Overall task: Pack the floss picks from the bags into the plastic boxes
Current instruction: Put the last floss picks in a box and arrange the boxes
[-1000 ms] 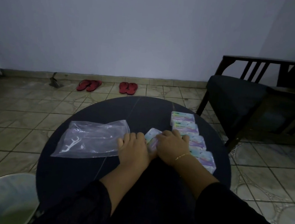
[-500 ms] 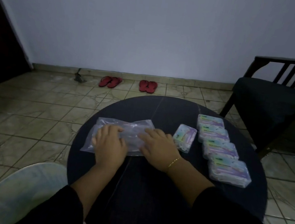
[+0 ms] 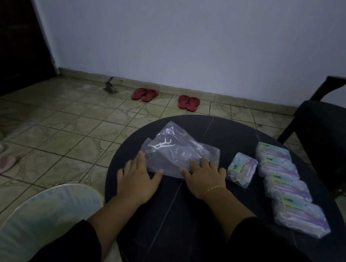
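— Where are you in the job?

— Near the end of it, I judge. On the round dark bench (image 3: 240,248) a row of four plastic boxes (image 3: 287,186) lies along my right side, and they look filled and closed. A fifth, smaller box (image 3: 242,169) sits just left of that row, white picks showing through its near end; I cannot tell whether its lid is seated.

— And the bag?

— The clear bag (image 3: 178,153) lies crumpled in front of me, nearly flat. Only a couple of floss picks (image 3: 162,146) show in it, white, up at the far left corner, away from my fingers.

— So what does the next move ask for?

— Getting those last picks out. They sit at the end opposite my hands, so I'd likely have to lift or tip the bag, or reach into its mouth, and which edge is open I cannot make out. The film is thin and slippery, so it wants a light pinch.

— How are the hands set?

— Both lie palm down with fingers spread. My left hand (image 3: 137,180) rests on the bag's near left corner, fingertips on the film. My right hand (image 3: 203,178) presses the near right edge, close beside the smaller box but apart from it.
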